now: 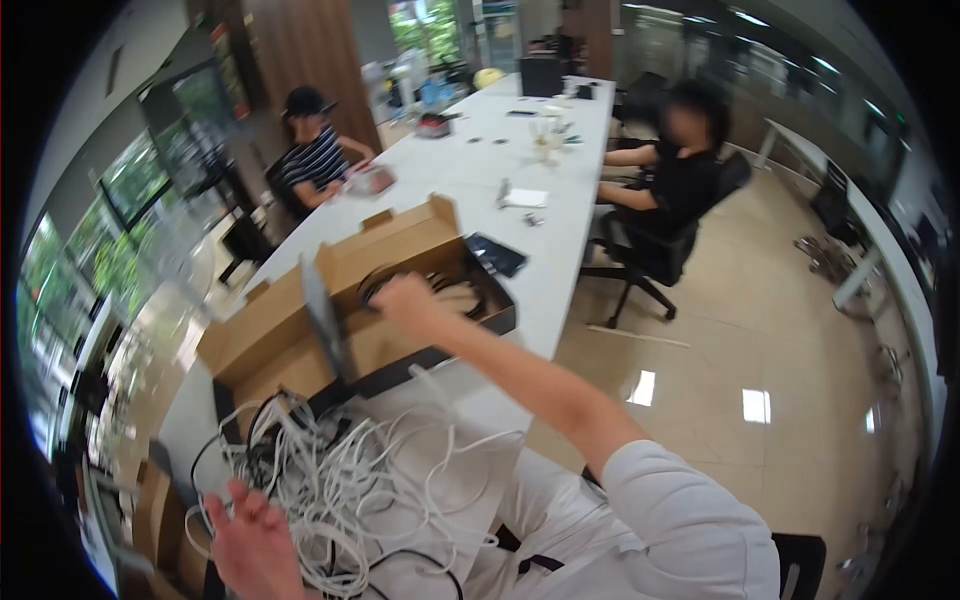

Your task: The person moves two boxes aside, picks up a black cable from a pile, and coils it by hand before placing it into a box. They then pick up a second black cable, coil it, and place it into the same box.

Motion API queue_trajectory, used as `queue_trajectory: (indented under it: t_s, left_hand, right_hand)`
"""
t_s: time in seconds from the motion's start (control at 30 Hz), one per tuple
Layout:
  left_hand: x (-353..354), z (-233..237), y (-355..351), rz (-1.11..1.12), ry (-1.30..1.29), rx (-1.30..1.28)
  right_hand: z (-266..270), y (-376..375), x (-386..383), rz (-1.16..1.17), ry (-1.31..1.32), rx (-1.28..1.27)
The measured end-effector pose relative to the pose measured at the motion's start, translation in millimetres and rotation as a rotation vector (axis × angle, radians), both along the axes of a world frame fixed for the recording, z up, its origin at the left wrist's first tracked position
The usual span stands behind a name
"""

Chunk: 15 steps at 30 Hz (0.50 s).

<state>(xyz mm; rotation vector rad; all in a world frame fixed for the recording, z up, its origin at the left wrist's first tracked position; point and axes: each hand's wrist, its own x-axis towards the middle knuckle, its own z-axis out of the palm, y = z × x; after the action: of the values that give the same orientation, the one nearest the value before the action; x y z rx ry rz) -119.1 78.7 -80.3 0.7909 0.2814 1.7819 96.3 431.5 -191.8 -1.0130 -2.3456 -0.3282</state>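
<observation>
My right hand (402, 302) reaches into the far compartment of an open cardboard box (275, 355), its fingers closed around a black cable (372, 283). More dark coiled cable lies beside that hand inside the box. A grey divider (322, 318) stands upright between the compartments. My left hand (252, 540) is at the lower left with its palm up and fingers apart, holding nothing. Next to it spreads a tangled heap of white cables (345, 490), with some black cables (262, 425) mixed in.
A dark flat packet (495, 255) lies just past the box on the long white table (440, 180). One person (320, 155) sits at the left side, another (680, 180) at the right in a black office chair (665, 265). A second cardboard box (158, 520) stands at lower left.
</observation>
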Motion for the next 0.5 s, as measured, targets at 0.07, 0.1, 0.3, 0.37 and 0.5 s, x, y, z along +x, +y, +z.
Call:
queue_trajectory:
  t_s: [0.07,0.1,0.3,0.37,0.5]
  left_hand:
    - [-9.9,-2.9,0.8,-0.075,0.099,0.060]
    - [-6.5,1.8,1.6,-0.090,0.083,0.038]
    - [9.5,15.1,4.1,-0.034,0.079,-0.074]
    - [12.5,11.8,8.2,-0.049,0.094,-0.081]
    - [20.8,6.4,13.7,-0.041,0.096,-0.080]
  right_hand:
    - [-36.1,11.6,-8.1,0.088,-0.036,-0.225]
    - [-32.1,2.3,-1.7,0.162,-0.115,-0.383]
    - [-31.7,-25.5,11.2,0.349,0.210,-0.367]
    - [-12.9,-46.1,22.2,0.399,0.180,-0.441]
    - [-9.4,-71.5,32.0,0.508,0.330,-0.419]
